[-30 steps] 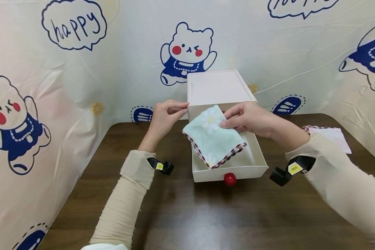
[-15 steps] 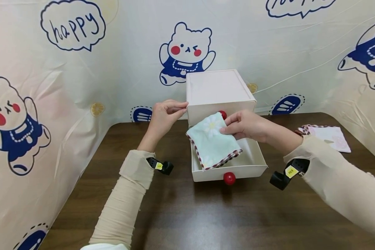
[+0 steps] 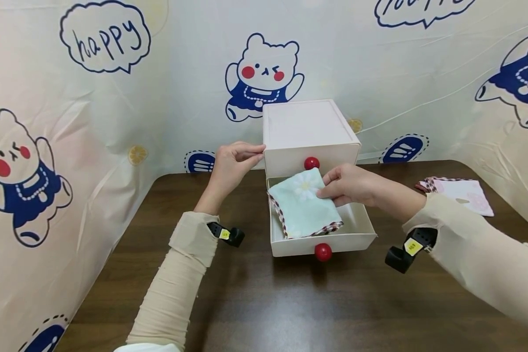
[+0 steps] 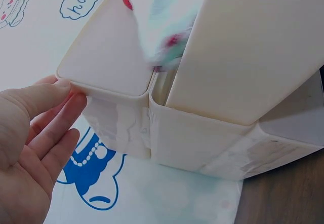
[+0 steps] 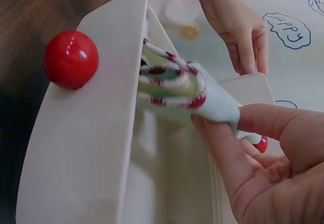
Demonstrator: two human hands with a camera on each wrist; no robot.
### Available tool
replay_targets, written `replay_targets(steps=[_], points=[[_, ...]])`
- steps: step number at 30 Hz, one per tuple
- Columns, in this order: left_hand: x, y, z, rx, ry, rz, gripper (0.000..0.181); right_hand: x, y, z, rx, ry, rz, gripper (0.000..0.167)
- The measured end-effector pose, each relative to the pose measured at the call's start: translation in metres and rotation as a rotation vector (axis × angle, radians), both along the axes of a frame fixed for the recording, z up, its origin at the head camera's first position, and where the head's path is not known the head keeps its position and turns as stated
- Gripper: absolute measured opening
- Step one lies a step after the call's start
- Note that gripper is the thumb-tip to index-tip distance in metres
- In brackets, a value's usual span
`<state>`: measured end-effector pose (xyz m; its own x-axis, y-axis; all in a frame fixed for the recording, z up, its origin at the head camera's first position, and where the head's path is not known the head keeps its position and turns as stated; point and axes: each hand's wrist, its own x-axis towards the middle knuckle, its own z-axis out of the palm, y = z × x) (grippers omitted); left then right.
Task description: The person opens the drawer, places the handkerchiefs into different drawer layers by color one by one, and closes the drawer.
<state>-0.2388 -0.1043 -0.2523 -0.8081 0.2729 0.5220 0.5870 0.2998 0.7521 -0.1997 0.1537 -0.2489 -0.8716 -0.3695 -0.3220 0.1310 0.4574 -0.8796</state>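
- Pinching a mint daisy-print cloth (image 3: 308, 205) between fingers and thumb of the right hand (image 3: 351, 186) — held over the open drawer (image 3: 349, 243), with its trimmed edge behind the front wall.
- Gripping the white box (image 3: 312, 122) above and behind the drawer with the left hand (image 3: 235, 164), fingers narrow on its near-left corner.
- Showing a red knob (image 3: 323, 252) on the drawer's front — and, well to its right, a pale pink cloth (image 3: 473, 198) on the bench (image 3: 317, 303).

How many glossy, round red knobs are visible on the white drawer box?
2. The upper knob is on the upper front of the white box; the lower knob is on the front of the pulled-out drawer. The box's back is hidden, however.
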Motion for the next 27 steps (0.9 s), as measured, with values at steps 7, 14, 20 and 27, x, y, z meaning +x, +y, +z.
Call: replay_targets(steps=[7, 14, 20, 27], points=[[0.001, 0.000, 0.001, -0.005, 0.005, 0.003, 0.021, -0.003, 0.001, -0.004, -0.027, -0.036, 0.016, 0.028], [0.000, 0.001, 0.000, -0.001, 0.003, -0.001, 0.021, -0.005, 0.002, -0.009, 0.005, -0.042, 0.021, 0.029], [0.000, 0.001, 0.001, 0.002, -0.001, -0.006, 0.021, -0.003, 0.008, -0.008, 0.084, -0.032, 0.037, 0.028], [0.000, 0.001, 0.000, 0.003, 0.006, -0.007, 0.021, 0.000, 0.015, -0.007, 0.138, 0.028, 0.037, 0.033]])
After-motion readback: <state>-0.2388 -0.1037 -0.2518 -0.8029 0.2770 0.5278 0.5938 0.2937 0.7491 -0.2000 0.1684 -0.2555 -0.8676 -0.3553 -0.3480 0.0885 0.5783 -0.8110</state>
